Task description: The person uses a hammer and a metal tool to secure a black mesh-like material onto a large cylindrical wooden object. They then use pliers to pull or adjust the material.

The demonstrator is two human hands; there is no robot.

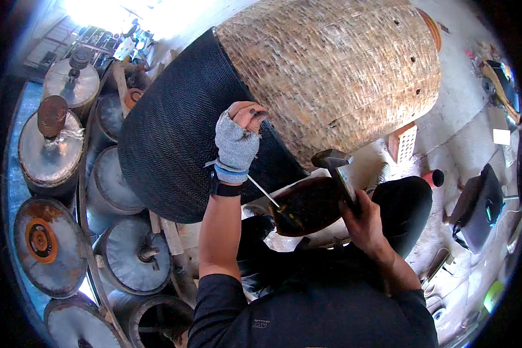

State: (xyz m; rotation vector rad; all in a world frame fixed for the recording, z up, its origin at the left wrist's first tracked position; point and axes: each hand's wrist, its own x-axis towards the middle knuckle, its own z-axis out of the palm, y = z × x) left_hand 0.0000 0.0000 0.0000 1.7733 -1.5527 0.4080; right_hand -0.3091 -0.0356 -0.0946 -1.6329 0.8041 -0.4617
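My left hand [239,132], in a grey fingerless glove, is pinched at the seam where black ribbed covering [171,127] meets the rough, mottled tan surface [330,64] of a large drum; what its fingers hold is too small to make out. My right hand [363,223] grips a hammer [330,160] by the handle, its head raised below the drum's tan part. Between my hands, a dark, shallow container [307,211] sits low near my legs, with a thin pale stick [264,192] slanting from below my left wrist into it.
Several metal cylinders [51,151] with round ends line the left. A perforated brick [402,145] is under the drum's right side. A dark bag or case [475,206], a red cylindrical object [432,180] and a green object [493,296] lie on the concrete floor at right.
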